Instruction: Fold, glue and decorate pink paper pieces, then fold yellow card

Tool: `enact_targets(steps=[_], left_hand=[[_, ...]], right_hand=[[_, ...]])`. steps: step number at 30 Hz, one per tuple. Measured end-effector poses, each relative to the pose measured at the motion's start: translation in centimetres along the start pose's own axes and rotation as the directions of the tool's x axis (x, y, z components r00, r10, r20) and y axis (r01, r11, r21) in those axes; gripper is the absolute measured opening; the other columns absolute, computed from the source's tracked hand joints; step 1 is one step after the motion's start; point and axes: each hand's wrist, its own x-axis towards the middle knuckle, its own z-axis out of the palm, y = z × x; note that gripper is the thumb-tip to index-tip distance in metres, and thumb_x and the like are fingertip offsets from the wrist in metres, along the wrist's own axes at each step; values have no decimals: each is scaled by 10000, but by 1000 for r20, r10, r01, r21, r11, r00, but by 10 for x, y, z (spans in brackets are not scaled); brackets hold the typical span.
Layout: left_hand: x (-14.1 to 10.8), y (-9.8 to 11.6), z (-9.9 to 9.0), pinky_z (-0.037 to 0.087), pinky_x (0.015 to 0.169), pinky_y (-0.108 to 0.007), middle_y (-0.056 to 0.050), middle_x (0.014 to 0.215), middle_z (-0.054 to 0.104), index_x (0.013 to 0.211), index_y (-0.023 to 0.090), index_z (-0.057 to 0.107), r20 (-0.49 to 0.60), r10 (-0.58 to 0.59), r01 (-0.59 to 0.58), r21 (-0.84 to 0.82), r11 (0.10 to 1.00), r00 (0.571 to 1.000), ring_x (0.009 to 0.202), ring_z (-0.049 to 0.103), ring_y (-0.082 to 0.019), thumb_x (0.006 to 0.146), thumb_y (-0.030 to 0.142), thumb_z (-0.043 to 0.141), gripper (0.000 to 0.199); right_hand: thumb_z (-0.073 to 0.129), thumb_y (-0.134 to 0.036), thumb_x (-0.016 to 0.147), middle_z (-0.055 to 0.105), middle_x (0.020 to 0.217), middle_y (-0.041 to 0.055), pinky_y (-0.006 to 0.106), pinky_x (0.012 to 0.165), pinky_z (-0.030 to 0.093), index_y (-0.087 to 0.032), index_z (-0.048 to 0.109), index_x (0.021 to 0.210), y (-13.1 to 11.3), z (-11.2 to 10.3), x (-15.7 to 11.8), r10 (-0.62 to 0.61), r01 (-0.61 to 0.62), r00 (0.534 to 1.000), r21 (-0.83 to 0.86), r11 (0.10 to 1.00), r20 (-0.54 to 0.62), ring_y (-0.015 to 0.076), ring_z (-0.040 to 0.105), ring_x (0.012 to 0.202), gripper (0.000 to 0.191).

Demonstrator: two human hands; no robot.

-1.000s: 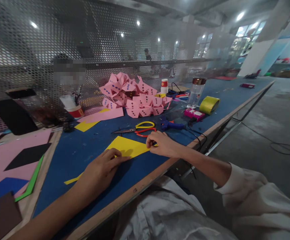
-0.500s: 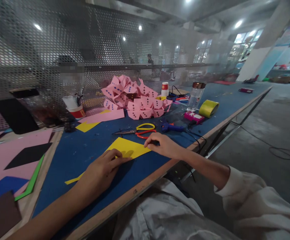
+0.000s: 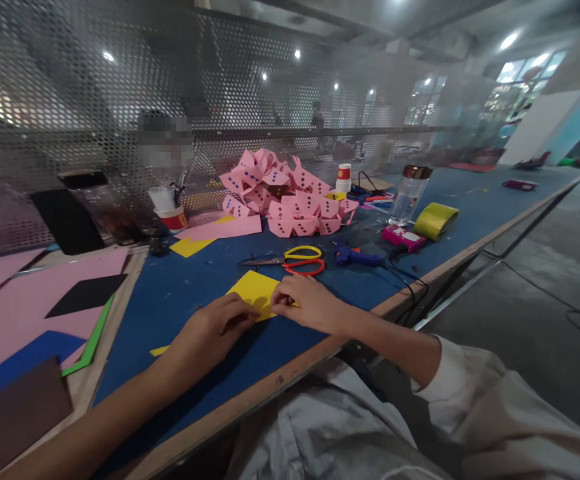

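A yellow craft sheet (image 3: 251,285) lies on the blue tabletop, partly covered by both hands. My left hand (image 3: 217,331) rests on its near left side, with the fingers bent and the thumb and forefinger closed at the sheet's near edge. Close by on the right, my right hand (image 3: 307,305) pinches the sheet near its right part; its fingertips hide the exact grip. A narrow yellow strip (image 3: 159,351) pokes out beside my left wrist. Just beyond the sheet lie scissors (image 3: 300,261) with yellow and red handles, and a blue glue gun (image 3: 357,257).
Pink dotted paper shapes (image 3: 290,197) are heaped at the back. A clear bottle (image 3: 409,199), a magenta box (image 3: 403,238) and a yellow tape roll (image 3: 436,221) stand right. Coloured sheets (image 3: 83,295) lie left. Cables hang over the wooden table edge (image 3: 280,379).
My right hand has moved left over the yellow sheet, closer to my left hand. The left fingers have curled in more. The view has shifted a little to the left.
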Motion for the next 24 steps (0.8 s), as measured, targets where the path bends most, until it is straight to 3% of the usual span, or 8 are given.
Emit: enact_targets(steps=[4,10,24], left_hand=[[-6,6,-11,451,704,-264,-18,874,669,876,212,678,14,-145,145,-6,989,989,777,614,-173,897,324,551,170],[-19,0,-22,454,714,-292,-15,847,712,872,213,683,48,-368,370,-67,926,929,752,635,-197,853,462,588,267],[-8,-10,-30,431,641,-267,4,742,728,784,216,686,145,-470,479,-30,877,871,719,657,-208,761,499,646,286]], right_hand=[[688,-232,892,647,922,8,295,841,375,-198,659,897,2,2,-2,-12,12,1000,2,1000,-18,159,564,912,45],[688,-226,891,642,907,9,309,859,379,-199,654,891,4,3,-1,-10,10,1000,-6,1000,-9,165,561,913,43],[679,-227,895,652,903,6,322,866,382,-200,661,894,3,3,-1,12,-12,1000,-13,1000,-6,168,573,904,33]])
